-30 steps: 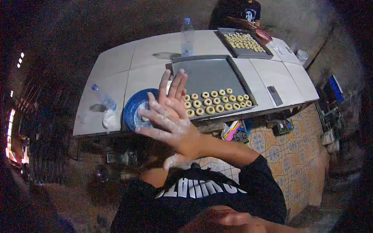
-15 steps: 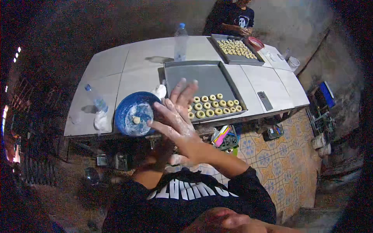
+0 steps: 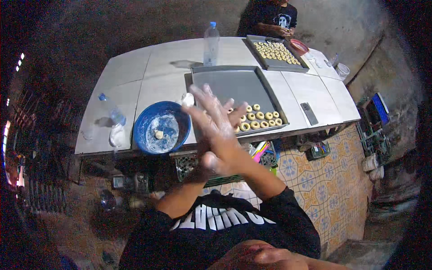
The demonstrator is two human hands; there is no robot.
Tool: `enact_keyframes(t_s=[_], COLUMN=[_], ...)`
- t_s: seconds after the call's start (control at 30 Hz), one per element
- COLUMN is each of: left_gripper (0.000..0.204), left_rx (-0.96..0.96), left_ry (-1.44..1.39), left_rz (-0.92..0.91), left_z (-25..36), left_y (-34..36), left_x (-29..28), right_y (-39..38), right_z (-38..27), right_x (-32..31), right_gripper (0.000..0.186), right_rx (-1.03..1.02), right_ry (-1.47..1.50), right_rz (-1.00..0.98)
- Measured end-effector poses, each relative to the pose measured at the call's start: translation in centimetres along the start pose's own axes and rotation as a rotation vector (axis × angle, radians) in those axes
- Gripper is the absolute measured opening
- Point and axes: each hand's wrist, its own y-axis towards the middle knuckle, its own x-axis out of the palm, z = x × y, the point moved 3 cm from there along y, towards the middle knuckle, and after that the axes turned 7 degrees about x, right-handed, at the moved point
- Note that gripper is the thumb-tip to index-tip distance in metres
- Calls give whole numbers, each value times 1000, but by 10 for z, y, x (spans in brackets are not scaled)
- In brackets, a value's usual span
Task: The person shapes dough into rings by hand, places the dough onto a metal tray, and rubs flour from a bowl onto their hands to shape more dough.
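In front of my chest, my right hand [image 3: 217,123] lies across my left hand [image 3: 237,114], palm toward palm. The right fingers are stretched out and whitened with powder. Beneath them the left hand is mostly covered, with its straight fingers showing on the right side. Whether anything sits between the palms is hidden. Just left of my hands, a blue bowl [image 3: 140,128] holds white powder and a small pale dough piece [image 3: 159,134]. Beyond and to the right is a large metal tray [image 3: 225,83], with rows of dough rings [image 3: 255,124] along its near right part.
A clear bottle with a blue cap [image 3: 211,47] stands behind the tray. Another bottle [image 3: 118,118] lies at left beside a white bag [image 3: 118,136]. A phone [image 3: 308,114] rests to the right. Across the table, a person [image 3: 283,22] works by a second filled tray [image 3: 270,65].
My right hand's fingers have swung up and away from the bowl, while the left fingers now show farther right beneath them. The view has shifted slightly.
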Motion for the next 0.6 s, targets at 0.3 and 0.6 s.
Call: enact_keyframes(t_s=[0.3, 0.6], left_gripper=[86, 91], left_rx=[-574, -548], left_ry=[-615, -238], left_rz=[339, 283], left_z=[18, 24], left_y=[13, 2], left_x=[-39, -46], right_y=[-23, 1], right_z=[18, 51], right_x=[36, 21], right_gripper=[95, 98], right_rx=[41, 86], right_ry=[-71, -340], right_rz=[-159, -64])
